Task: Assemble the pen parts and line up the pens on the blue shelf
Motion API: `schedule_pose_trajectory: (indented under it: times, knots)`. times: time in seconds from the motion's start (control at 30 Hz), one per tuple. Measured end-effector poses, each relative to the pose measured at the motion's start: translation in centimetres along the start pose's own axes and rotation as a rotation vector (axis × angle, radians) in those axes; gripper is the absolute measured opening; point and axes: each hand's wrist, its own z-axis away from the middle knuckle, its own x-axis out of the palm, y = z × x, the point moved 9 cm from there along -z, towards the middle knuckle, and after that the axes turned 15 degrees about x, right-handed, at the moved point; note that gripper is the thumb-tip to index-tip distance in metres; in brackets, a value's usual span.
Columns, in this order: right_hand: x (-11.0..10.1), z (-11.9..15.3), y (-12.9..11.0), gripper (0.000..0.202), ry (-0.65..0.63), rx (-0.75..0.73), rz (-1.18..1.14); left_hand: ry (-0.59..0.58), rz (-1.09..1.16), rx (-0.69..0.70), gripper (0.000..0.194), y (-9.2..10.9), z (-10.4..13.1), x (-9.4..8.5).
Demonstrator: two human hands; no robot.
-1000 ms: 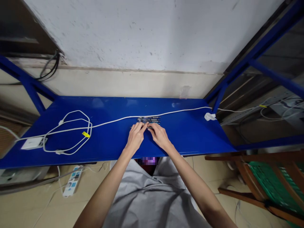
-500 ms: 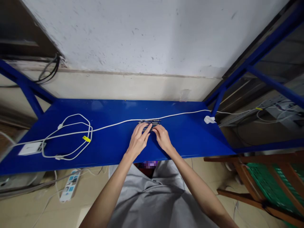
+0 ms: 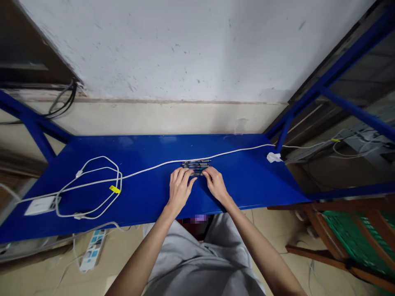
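A small row of thin dark pens or rods lies side by side in the middle of the blue metal shelf. My left hand rests flat just in front of them, fingers spread, fingertips at their left ends. My right hand lies palm down at their right end, its fingertips touching the nearest rod. Neither hand grips anything. A long white cable runs across the shelf just behind the rods.
A coiled white cable with a yellow tag and a white adapter lie on the shelf's left. A white plug sits at the right post. A power strip lies on the floor; wooden chair frame with green seat stands right.
Both hands drew back slightly from the rods and spread apart, the left one flattening on the shelf. The view tilted a little downward.
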Motion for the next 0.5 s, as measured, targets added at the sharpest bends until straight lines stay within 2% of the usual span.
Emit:
schedule_pose_trajectory:
  times: [0.07,0.17,0.33,0.47,0.5]
  knots:
    - [-0.14,0.03,0.06,0.040,0.012,-0.001,-0.008,-0.014,0.011,-0.009,0.026,-0.14,-0.12,0.22]
    - [-0.12,0.00,0.14,0.040,0.014,0.000,-0.003,-0.019,0.003,-0.004,0.021,-0.20,-0.13,0.47]
    - [0.08,-0.15,0.23,0.040,-0.005,0.009,-0.005,0.047,-0.023,0.011,0.014,-0.22,0.19,0.33]
    - [-0.10,-0.18,0.38,0.039,0.006,0.013,-0.033,0.056,-0.087,-0.050,0.034,-0.65,0.28,0.15]
    - [-0.12,-0.19,0.42,0.038,0.006,0.013,-0.040,0.040,-0.099,-0.056,0.034,-0.65,0.23,0.20]
